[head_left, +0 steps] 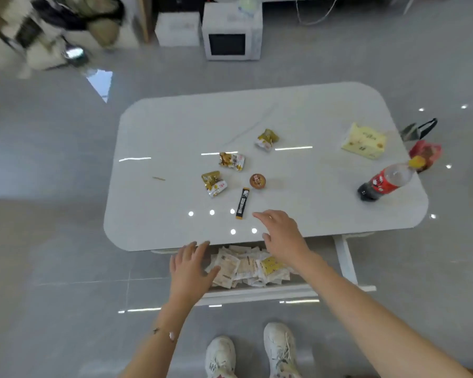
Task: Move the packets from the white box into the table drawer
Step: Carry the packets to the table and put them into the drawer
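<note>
Reaching right hand [280, 233], fingers apart and empty, sits at 4 o'clock of black stick packet [243, 203]. Pinch near end, lift, drop on packets [246, 266] heaped in open drawer [257, 294], table [325, 186] 6 o'clock. Left hand [193, 266] spread, empty, drawer's 9 o'clock.

readable text: none | cola bottle [385, 181], 3 o'clock: white print on red label blurred | black stick sachet [243, 203], 6 o'clock: white print too small
</note>
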`<state>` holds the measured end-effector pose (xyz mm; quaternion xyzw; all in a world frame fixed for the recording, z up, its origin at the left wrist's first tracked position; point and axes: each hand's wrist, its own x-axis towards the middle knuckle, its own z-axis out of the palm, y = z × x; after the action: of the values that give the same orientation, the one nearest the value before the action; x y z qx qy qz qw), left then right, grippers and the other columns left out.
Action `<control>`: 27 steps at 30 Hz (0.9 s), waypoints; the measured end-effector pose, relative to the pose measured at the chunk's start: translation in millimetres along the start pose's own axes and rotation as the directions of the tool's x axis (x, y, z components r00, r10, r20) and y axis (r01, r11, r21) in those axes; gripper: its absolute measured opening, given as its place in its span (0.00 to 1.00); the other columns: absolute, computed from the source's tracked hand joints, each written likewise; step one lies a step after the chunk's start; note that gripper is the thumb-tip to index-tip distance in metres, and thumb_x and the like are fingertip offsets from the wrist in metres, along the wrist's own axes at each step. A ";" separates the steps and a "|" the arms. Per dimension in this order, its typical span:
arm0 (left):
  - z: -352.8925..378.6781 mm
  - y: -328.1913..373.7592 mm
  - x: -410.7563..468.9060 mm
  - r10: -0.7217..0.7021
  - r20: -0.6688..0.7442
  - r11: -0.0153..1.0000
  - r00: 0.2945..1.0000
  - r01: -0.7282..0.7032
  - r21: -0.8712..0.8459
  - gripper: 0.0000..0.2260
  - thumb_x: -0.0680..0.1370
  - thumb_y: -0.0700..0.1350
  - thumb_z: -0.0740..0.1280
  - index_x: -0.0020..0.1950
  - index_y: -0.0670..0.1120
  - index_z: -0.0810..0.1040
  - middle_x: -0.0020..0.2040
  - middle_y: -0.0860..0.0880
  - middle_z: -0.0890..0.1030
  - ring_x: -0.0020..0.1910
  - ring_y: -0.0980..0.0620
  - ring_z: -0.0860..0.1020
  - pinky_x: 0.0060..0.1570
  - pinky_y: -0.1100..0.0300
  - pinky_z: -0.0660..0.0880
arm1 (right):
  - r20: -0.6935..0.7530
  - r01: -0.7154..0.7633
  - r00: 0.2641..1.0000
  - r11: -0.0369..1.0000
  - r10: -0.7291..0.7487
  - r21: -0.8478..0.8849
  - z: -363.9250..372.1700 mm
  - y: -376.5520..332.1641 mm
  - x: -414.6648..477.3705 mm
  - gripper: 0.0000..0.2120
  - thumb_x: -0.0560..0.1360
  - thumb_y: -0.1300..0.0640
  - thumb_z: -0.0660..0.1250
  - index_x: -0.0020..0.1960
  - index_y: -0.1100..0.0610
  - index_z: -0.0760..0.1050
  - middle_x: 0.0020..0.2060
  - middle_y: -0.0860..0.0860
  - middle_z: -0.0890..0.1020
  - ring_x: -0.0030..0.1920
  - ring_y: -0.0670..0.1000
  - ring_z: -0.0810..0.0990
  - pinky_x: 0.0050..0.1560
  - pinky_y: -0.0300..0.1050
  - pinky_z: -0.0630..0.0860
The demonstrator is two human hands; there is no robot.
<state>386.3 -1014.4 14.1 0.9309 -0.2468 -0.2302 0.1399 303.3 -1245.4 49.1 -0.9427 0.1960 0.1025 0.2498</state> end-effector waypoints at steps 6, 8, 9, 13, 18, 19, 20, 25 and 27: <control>-130.7 9.6 -75.0 -0.046 -0.161 0.979 0.986 0.077 0.190 0.32 0.76 0.63 0.61 0.77 0.57 0.56 0.78 0.48 0.54 0.78 0.42 0.47 0.74 0.41 0.41 | 0.128 0.282 0.959 0.888 -0.252 -0.364 -119.4 -108.4 -10.3 0.35 0.77 0.62 0.61 0.78 0.48 0.48 0.76 0.52 0.57 0.76 0.57 0.53 0.74 0.53 0.51; -164.1 2.9 -101.9 -0.118 -0.195 0.978 0.974 0.148 0.149 0.33 0.76 0.64 0.61 0.77 0.57 0.54 0.79 0.47 0.53 0.77 0.41 0.47 0.74 0.41 0.42 | 0.134 0.299 0.954 0.877 -0.268 -0.375 -150.4 -141.7 -14.0 0.33 0.78 0.59 0.60 0.78 0.47 0.49 0.75 0.52 0.58 0.75 0.57 0.54 0.74 0.53 0.52; -179.5 -1.9 -115.4 -0.148 -0.220 0.975 0.964 0.179 0.129 0.34 0.76 0.65 0.61 0.77 0.57 0.54 0.78 0.47 0.53 0.77 0.41 0.48 0.74 0.41 0.43 | 0.131 0.317 0.948 0.866 -0.289 -0.386 -162.4 -158.9 -15.4 0.32 0.78 0.56 0.61 0.78 0.47 0.50 0.75 0.52 0.59 0.75 0.57 0.55 0.73 0.53 0.53; -235.6 -31.2 -163.3 -0.277 -0.245 0.952 0.929 0.300 0.063 0.34 0.75 0.65 0.62 0.77 0.57 0.54 0.77 0.47 0.56 0.77 0.43 0.52 0.74 0.43 0.47 | 0.147 0.398 0.917 0.821 -0.371 -0.409 -187.3 -235.4 -25.3 0.32 0.77 0.52 0.62 0.78 0.47 0.52 0.74 0.52 0.62 0.73 0.56 0.59 0.71 0.52 0.55; -279.3 -95.5 -232.8 -0.447 -0.305 0.893 0.841 0.442 -0.089 0.36 0.73 0.65 0.65 0.77 0.57 0.56 0.77 0.46 0.58 0.76 0.45 0.54 0.74 0.45 0.50 | 0.213 0.600 0.789 0.650 -0.576 -0.466 -171.4 -354.4 -41.1 0.31 0.77 0.50 0.62 0.77 0.48 0.54 0.72 0.52 0.65 0.71 0.56 0.62 0.68 0.51 0.58; -284.2 -109.3 -249.4 -0.477 -0.308 0.877 0.823 0.469 -0.105 0.37 0.72 0.65 0.66 0.77 0.57 0.56 0.77 0.46 0.58 0.76 0.44 0.54 0.74 0.45 0.50 | 0.227 0.637 0.756 0.613 -0.613 -0.468 -164.8 -378.7 -44.8 0.31 0.77 0.50 0.62 0.76 0.48 0.55 0.71 0.52 0.66 0.71 0.56 0.63 0.68 0.51 0.59; -288.9 -123.5 -266.0 -0.504 -0.314 0.861 0.805 0.495 -0.114 0.37 0.72 0.65 0.66 0.77 0.57 0.56 0.77 0.46 0.58 0.76 0.44 0.54 0.74 0.45 0.50 | 0.232 0.665 0.730 0.588 -0.644 -0.460 -157.4 -403.1 -48.8 0.31 0.76 0.50 0.62 0.76 0.48 0.56 0.71 0.52 0.67 0.71 0.56 0.63 0.68 0.51 0.59; -299.6 -194.5 -344.3 -0.640 -0.335 0.765 0.692 0.617 -0.186 0.37 0.72 0.66 0.66 0.77 0.57 0.56 0.77 0.46 0.57 0.76 0.44 0.54 0.74 0.44 0.49 | 0.290 0.761 0.630 0.497 -0.721 -0.418 -103.3 -517.0 -72.0 0.32 0.76 0.48 0.63 0.77 0.47 0.55 0.71 0.51 0.66 0.71 0.56 0.64 0.69 0.52 0.61; -301.8 -224.7 -376.0 -0.687 -0.333 0.723 0.646 0.657 -0.216 0.37 0.72 0.66 0.65 0.77 0.56 0.55 0.77 0.46 0.57 0.76 0.44 0.53 0.74 0.43 0.49 | 0.323 0.808 0.570 0.441 -0.756 -0.392 -73.6 -560.4 -86.8 0.33 0.76 0.47 0.62 0.77 0.47 0.54 0.71 0.51 0.67 0.71 0.55 0.64 0.68 0.52 0.62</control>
<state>334.9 -584.5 323.3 0.9758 0.1577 -0.0847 0.1258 467.8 -807.9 378.6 -0.9486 -0.3077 0.0696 0.0251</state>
